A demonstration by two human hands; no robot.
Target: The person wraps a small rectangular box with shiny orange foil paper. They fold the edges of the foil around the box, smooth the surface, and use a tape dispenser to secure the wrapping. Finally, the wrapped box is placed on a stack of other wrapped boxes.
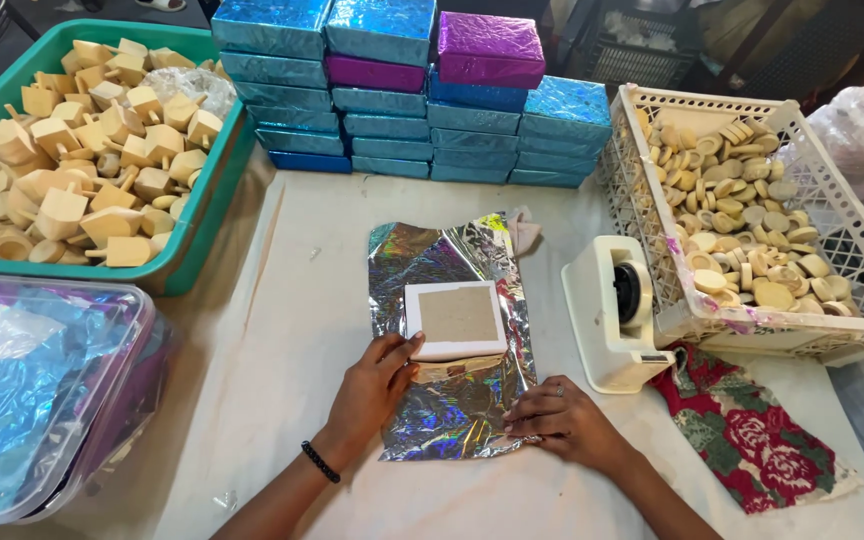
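**Technician:** Grip status first: your left hand [372,385] grasps nothing. Its fingers are extended, and the fingertips [407,345] press against the lower left edge of the small white box [455,320]. Your right hand [562,420] also grasps nothing; it lies flat, palm down, pinning the lower right corner of the foil sheet [449,330].

**Operator:** Where does the box sit?

**Technician:** You have it near the centre of the holographic silver foil sheet, its brown cardboard face turned up. The sheet lies flat on the worktop [282,330], directly in front of you.

**Operator:** What do you see around the sheet?

**Technician:** To your right, just beside the sheet, stands a cream tape dispenser [612,315]. It touches a white lattice crate [852,250] filled with round wooden discs [742,220]. A red floral cloth [747,430] lies below the crate, on the worktop.

**Operator:** And further back?

**Technician:** Beyond the sheet you have stacked wrapped boxes [402,90], mostly blue foil, with two in purple. At far left, a green tray [202,215] holds wooden spinning tops [82,150]. In front of it, at your near left, a clear plastic tub [132,330] contains blue and purple foil.

**Operator:** Anything on your wrist?

**Technician:** Your left wrist carries a black beaded bracelet [319,461].
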